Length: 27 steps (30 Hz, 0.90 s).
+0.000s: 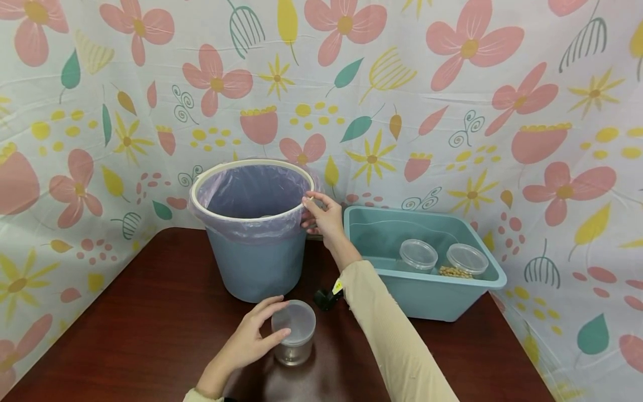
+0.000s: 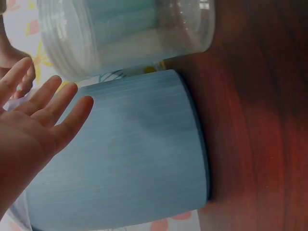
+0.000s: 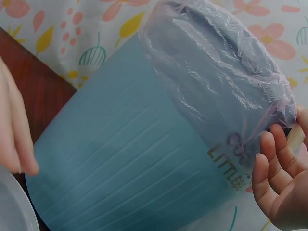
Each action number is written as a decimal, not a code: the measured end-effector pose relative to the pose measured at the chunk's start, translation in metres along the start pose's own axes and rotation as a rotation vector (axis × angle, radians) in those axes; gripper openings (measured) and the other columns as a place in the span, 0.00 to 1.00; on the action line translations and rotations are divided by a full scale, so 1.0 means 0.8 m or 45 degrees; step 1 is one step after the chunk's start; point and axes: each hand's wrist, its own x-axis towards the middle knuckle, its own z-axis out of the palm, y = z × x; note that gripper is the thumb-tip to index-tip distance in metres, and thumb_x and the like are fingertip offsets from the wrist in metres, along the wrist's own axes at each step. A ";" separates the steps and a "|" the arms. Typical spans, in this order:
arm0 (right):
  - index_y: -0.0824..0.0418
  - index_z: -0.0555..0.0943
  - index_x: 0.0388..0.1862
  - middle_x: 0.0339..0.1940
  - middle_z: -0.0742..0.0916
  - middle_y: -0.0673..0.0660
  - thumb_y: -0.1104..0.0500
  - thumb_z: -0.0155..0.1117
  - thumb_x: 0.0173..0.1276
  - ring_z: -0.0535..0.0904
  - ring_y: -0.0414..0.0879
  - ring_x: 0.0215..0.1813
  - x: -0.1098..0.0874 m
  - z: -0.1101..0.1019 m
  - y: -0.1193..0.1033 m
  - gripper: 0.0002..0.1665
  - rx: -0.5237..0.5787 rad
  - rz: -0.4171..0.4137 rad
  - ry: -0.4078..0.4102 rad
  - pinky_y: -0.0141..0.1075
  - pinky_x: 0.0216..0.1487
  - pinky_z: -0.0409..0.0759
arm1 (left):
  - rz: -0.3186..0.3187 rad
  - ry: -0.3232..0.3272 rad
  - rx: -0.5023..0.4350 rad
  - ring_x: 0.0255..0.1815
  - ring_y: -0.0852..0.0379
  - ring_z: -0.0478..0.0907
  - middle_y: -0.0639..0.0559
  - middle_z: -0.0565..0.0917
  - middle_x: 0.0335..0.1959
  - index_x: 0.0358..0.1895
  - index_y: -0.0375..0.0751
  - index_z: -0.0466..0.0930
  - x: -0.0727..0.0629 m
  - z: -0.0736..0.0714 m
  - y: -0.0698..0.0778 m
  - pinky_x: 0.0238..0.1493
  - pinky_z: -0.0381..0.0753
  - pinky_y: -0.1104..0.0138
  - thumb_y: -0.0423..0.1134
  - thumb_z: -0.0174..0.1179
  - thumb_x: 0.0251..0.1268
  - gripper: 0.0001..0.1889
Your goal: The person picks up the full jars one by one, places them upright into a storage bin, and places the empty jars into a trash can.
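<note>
My right hand (image 1: 324, 219) is at the right side of the rim of a blue bin (image 1: 256, 262), which is lined with a thin purple plastic bag (image 3: 207, 72). Thumb and fingertips pinch a small pale piece (image 3: 295, 138); its kind cannot be made out. Nearer me, a clear lidded jar (image 1: 295, 338) stands upright on the table. My left hand (image 1: 251, 332) is just left of it, fingers extended near the lid. In the left wrist view those fingers (image 2: 72, 120) look straight and hold nothing. What the jar contains is unclear.
To the right stands a blue-green tub (image 1: 424, 296). It holds two clear lidded jars, one empty-looking (image 1: 418, 255) and one with tan pellets or beans (image 1: 454, 272). A black device with a yellow tag (image 1: 329, 296) is at the right wrist. Behind hangs a flowered cloth (image 1: 372, 111).
</note>
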 end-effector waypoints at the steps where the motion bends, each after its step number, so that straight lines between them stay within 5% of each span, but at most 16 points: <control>1: 0.60 0.74 0.56 0.14 0.80 0.52 0.55 0.62 0.60 0.74 0.41 0.12 0.000 0.000 0.000 0.24 0.000 0.000 0.000 0.31 0.14 0.70 | -0.005 -0.014 -0.001 0.58 0.47 0.66 0.48 0.68 0.58 0.57 0.40 0.72 0.000 0.001 -0.001 0.49 0.68 0.50 0.45 0.62 0.55 0.25; 13: 0.60 0.75 0.55 0.14 0.80 0.53 0.55 0.62 0.60 0.74 0.42 0.13 0.001 -0.003 0.001 0.24 -0.004 -0.004 -0.002 0.31 0.14 0.71 | -0.154 -0.165 0.009 0.60 0.43 0.62 0.44 0.62 0.62 0.59 0.47 0.69 -0.002 0.008 -0.010 0.50 0.66 0.48 0.54 0.62 0.51 0.31; 27: 0.61 0.75 0.54 0.14 0.80 0.52 0.55 0.62 0.60 0.74 0.42 0.12 -0.002 -0.003 0.000 0.23 -0.003 -0.014 -0.015 0.31 0.14 0.71 | -0.175 -0.257 0.151 0.58 0.40 0.63 0.41 0.60 0.63 0.61 0.46 0.68 0.002 0.017 -0.013 0.47 0.67 0.48 0.57 0.66 0.43 0.38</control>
